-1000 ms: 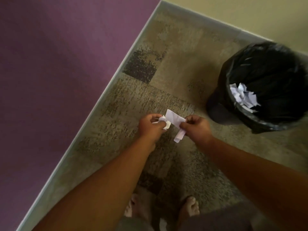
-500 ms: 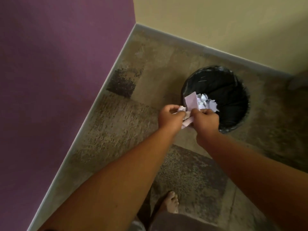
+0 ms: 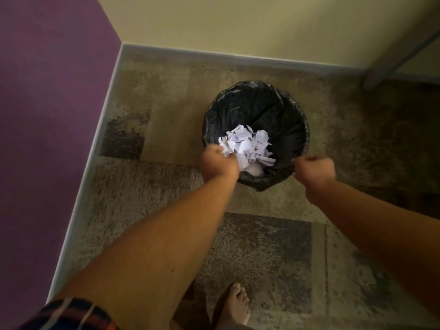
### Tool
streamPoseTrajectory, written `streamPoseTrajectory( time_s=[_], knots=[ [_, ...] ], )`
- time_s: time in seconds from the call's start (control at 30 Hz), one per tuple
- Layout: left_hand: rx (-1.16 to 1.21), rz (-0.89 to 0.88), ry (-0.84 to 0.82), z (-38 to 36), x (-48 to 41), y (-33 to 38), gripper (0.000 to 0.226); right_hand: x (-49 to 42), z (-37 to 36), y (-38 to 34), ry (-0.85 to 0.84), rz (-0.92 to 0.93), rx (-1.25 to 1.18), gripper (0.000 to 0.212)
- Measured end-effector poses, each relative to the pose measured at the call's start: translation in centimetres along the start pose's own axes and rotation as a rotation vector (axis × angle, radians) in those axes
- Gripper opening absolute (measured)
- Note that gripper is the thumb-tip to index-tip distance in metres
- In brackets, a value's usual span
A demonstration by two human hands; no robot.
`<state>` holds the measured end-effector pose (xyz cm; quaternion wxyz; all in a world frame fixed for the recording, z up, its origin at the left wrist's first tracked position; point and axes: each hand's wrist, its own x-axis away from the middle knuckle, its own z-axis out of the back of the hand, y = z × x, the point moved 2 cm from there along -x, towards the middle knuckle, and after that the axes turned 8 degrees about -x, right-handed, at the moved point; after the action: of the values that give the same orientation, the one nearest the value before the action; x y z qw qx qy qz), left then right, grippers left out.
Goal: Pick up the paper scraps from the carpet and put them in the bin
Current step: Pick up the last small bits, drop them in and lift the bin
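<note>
Since 0.5 s ago: hands have split apart, and the flat scrap held between them is gone from view. The bin now sits centred ahead.

Head view:
- Left hand [image 3: 220,163]: over the bin's [image 3: 262,108] near-left rim, fingers curled. White paper sits right at the fingertips; can't tell if it's gripped or already part of the pile.
- Right hand [image 3: 314,171]: at the near-right rim, curled into a fist, no paper showing.
- Paper scraps [image 3: 247,144]: crumpled heap inside the black-lined bin, just beyond and right of the left hand, well left of the right hand. Left hand is nearer.
- Carpet [image 3: 166,182] around the bin shows no loose scraps.

Judgement: drop is done or nearly done; anything the left hand holds falls straight down into the bin.
</note>
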<state>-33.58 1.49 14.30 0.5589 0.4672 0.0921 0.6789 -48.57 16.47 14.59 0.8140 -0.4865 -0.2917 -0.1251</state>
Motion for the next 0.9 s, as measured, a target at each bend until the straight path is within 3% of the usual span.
streamPoseTrajectory(
  time_s=[0.13,0.27,0.33,0.53,0.77,0.9],
  knots=[
    [-0.181,0.228,0.044,-1.1,-1.4,-1.7,0.057,-1.2,0.2,1.7,0.053,-0.088,0.042,0.029],
    [0.032,0.368,-0.250,-2.9,-1.8,-3.8,0.041,-2.3,-1.2,3.3,-0.043,-0.226,-0.012,0.019],
    [0.193,0.408,-0.292,-2.9,-1.4,-3.9,0.031,-2.3,-1.9,3.4,-0.072,-0.259,-0.053,0.016],
    [0.195,0.445,-0.178,0.9,-1.0,-1.3,0.024,-0.5,-3.0,0.6,-0.081,-0.335,-0.094,0.015],
    [0.370,0.508,-0.120,8.1,-5.2,2.1,0.014,3.0,-10.5,-7.3,-0.116,-0.232,-0.122,0.011],
    [0.394,0.487,-0.071,12.0,-9.5,2.9,0.025,4.4,-16.9,-10.3,-0.182,-0.170,-0.052,0.038]
  ],
)
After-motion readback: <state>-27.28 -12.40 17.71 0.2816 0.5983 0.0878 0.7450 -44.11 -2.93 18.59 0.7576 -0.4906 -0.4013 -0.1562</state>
